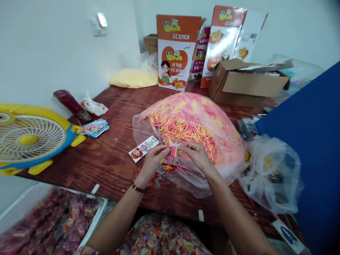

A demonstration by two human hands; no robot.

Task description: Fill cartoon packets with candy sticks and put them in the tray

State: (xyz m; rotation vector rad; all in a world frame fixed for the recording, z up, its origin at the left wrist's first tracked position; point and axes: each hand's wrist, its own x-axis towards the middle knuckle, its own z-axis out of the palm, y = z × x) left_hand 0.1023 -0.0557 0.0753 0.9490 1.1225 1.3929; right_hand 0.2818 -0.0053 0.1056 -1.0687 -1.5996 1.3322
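A yellow fan [29,139] stood at far left. The left hand [153,159] and right hand [196,154] together pinched a small printed packet [170,161] of pink sticks, just before the big bag of loose sticks [191,124]. Filling seemed underway; closing the packet would need a steady grip.

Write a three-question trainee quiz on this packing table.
1. True or false: both hands, left hand and right hand, hold the small packet of sticks.
2. What lies in the big clear bag? A) pink and yellow sticks B) coins C) buttons
3. Which side of the table has the yellow fan?

Key: 1 true; 2 A; 3 left.
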